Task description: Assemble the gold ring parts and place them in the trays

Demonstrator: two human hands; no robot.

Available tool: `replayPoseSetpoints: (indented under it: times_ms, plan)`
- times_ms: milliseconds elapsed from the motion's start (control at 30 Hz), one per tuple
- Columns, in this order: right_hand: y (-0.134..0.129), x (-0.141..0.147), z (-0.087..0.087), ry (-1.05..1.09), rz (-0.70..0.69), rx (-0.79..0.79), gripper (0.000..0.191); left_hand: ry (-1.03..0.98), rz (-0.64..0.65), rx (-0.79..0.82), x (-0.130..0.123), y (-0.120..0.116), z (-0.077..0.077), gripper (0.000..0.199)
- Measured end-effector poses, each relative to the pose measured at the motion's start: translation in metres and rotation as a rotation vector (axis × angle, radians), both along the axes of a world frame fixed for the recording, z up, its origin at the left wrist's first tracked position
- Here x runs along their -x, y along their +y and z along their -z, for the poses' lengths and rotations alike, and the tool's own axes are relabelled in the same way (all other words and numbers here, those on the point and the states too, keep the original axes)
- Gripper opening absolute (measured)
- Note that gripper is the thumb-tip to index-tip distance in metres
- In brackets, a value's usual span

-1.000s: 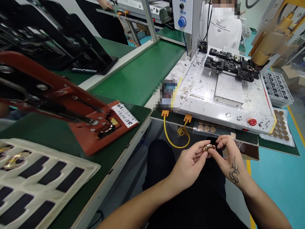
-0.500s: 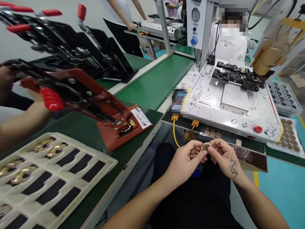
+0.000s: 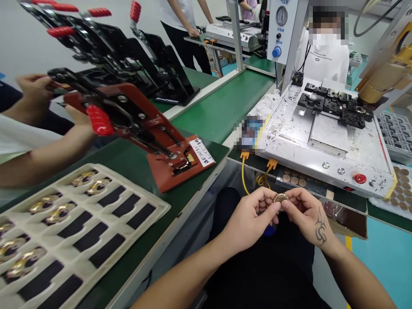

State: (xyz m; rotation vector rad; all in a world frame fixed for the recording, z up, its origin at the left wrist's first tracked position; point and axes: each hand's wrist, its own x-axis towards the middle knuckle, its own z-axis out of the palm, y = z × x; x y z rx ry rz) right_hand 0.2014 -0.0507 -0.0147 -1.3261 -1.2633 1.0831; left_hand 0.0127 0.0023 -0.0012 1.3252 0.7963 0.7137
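Note:
Above my lap, my left hand and my right hand pinch one small round metal piece between thumbs and fingers. The piece has a shiny gold-toned rim and a duller disc face; its exact kind is unclear. Both thumbs press on its near side, and the curled fingers hide parts of its edge. Just past my hands, several brown round discs lie under clear film at the edge of the bench.
A white machine with black fixtures stands ahead right. At left are a red-brown clamp fixture and a cream tray bearing gold parts. A co-worker's hands are beyond the clamp. Yellow cables hang from the machine.
My view has swung slightly left, so the surroundings sit further right. My hands keep their pinch on the round piece. At left, the co-worker's hands show more fully.

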Motion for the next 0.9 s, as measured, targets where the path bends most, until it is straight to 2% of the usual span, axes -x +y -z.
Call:
replayPoseSetpoints:
  times_ms: [133,233,333,400,433,467,533,567,633,700,733,800,900]
  plan:
    - [0.014,-0.013,-0.008,-0.268,-0.255,-0.24,0.049,0.076,-0.068,-0.104,0.004,0.004,-0.005,0.014]
    - [0.03,-0.014,-0.019,-0.549,-0.396,-0.455,0.043,0.144,-0.103,-0.189,0.012,0.004,-0.014,0.013]
    - [0.047,-0.007,-0.028,-0.658,-0.41,-0.615,0.046,0.216,-0.103,-0.341,0.032,0.009,-0.033,0.014]
    - [0.06,0.001,-0.031,-0.664,-0.363,-0.693,0.045,0.259,-0.211,-0.553,0.056,0.023,-0.053,0.028]
    - [0.066,0.005,-0.032,-0.657,-0.337,-0.713,0.043,0.283,-0.32,-0.698,0.07,0.034,-0.064,0.033]
    - [0.073,0.01,-0.033,-0.639,-0.314,-0.728,0.041,0.306,-0.456,-0.858,0.085,0.047,-0.075,0.032]
    - [0.083,0.02,-0.036,-0.586,-0.289,-0.743,0.038,0.367,-0.681,-1.18,0.117,0.075,-0.092,0.015]
    - [0.087,0.024,-0.037,-0.557,-0.284,-0.742,0.037,0.396,-0.719,-1.31,0.131,0.09,-0.099,0.015]
    - [0.094,0.032,-0.039,-0.506,-0.279,-0.732,0.036,0.477,-0.604,-1.464,0.153,0.114,-0.106,0.037]
    - [0.099,0.039,-0.041,-0.475,-0.26,-0.708,0.035,0.526,-0.459,-1.507,0.162,0.128,-0.112,0.054]
    - [0.103,0.043,-0.041,-0.461,-0.252,-0.696,0.034,0.519,-0.441,-1.495,0.164,0.132,-0.116,0.058]
    - [0.113,0.053,-0.041,-0.423,-0.263,-0.672,0.034,0.429,-0.534,-1.401,0.162,0.139,-0.132,0.06]
    - [0.138,0.075,-0.039,-0.351,-0.336,-0.615,0.032,0.219,-0.729,-1.127,0.166,0.16,-0.167,0.054]
